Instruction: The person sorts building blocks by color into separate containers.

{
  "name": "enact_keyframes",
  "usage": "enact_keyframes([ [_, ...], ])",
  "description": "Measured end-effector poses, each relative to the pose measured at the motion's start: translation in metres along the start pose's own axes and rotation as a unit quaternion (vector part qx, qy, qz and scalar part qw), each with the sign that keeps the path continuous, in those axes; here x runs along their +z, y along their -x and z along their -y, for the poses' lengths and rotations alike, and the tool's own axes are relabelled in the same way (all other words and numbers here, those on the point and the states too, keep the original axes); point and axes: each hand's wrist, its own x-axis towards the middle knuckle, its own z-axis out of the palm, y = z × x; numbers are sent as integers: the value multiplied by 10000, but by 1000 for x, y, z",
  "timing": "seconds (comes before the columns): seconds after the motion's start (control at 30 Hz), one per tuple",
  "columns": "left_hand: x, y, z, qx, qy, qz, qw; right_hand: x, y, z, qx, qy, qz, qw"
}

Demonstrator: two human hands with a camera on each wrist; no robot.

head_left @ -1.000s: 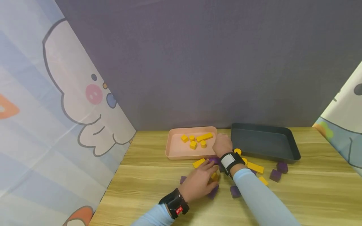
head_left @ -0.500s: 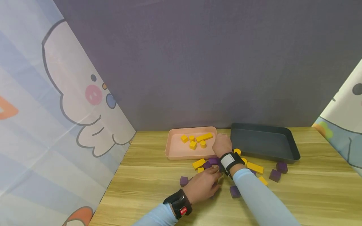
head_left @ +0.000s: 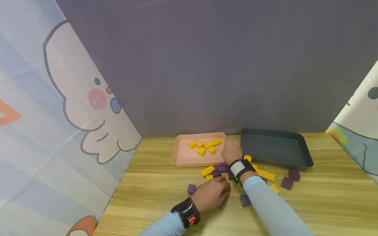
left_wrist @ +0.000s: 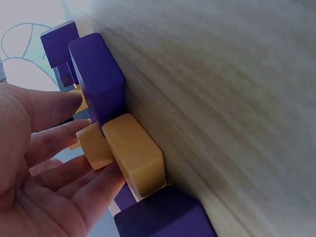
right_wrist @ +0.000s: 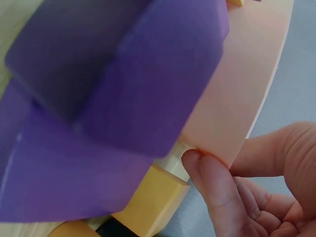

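My right hand point(head_left: 232, 152) pinches the right wall of the pink tray point(right_wrist: 224, 113) between thumb and fingers. In the head view that tray holds several yellow blocks point(head_left: 201, 151). My left hand point(head_left: 210, 194) reaches low among the loose blocks in front of the tray. From the left wrist, the fingers point(left_wrist: 101, 190) touch a small yellow block point(left_wrist: 95, 147), while the thumb point(left_wrist: 57, 106) stands apart from it. Against that block lies a larger yellow block point(left_wrist: 133, 150), with a purple block point(left_wrist: 101, 79) beyond. The left palm hides some blocks from the head view.
A dark grey tray point(head_left: 276, 147) stands right of the pink one. Purple cubes point(head_left: 294, 175) lie before it, near a long yellow block point(head_left: 266, 175). Another purple cube point(head_left: 245, 200) sits under the right forearm. A grey wall point(head_left: 206, 65) rises behind the trays.
My left hand has shifted slightly right and its fingers have drawn in, leaving a purple and a yellow block in view beyond them. The right hand stays on the pink tray.
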Motion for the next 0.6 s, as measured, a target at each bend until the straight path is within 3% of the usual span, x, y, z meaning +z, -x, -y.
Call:
enact_keyframes([
  [0.6,-1,3,2,-63,174,-176,9997,-3,3,2,101,-35,83,9999],
])
